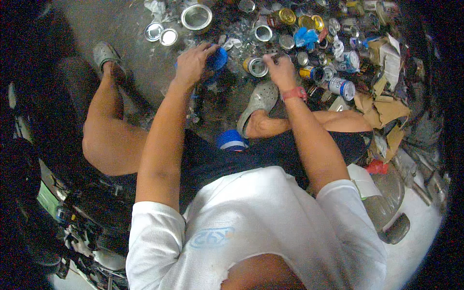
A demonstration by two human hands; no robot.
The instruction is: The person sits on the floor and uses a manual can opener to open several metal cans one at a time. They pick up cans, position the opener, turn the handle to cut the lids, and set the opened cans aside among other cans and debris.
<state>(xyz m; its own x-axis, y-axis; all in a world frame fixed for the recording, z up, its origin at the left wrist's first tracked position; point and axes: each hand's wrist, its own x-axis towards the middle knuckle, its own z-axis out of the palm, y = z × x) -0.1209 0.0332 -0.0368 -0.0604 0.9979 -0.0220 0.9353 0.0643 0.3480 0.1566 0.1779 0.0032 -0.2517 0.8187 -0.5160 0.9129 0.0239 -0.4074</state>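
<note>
Upper centre, your left hand [193, 65] grips a round blue plastic-looking piece [219, 59], probably light, best rim-held; your right hand's [282, 71] grip I cannot tell.

Blue round piece [219, 58] — glossy, partly hidden under the left hand [192, 66]; bowl or lid, can't tell. Yellow-sided can [255, 67] on the floor [137, 67] — silver-rimmed end facing up, tilted, just left of the right hand [280, 70]. Fingertip area there too blurred to read.
</note>
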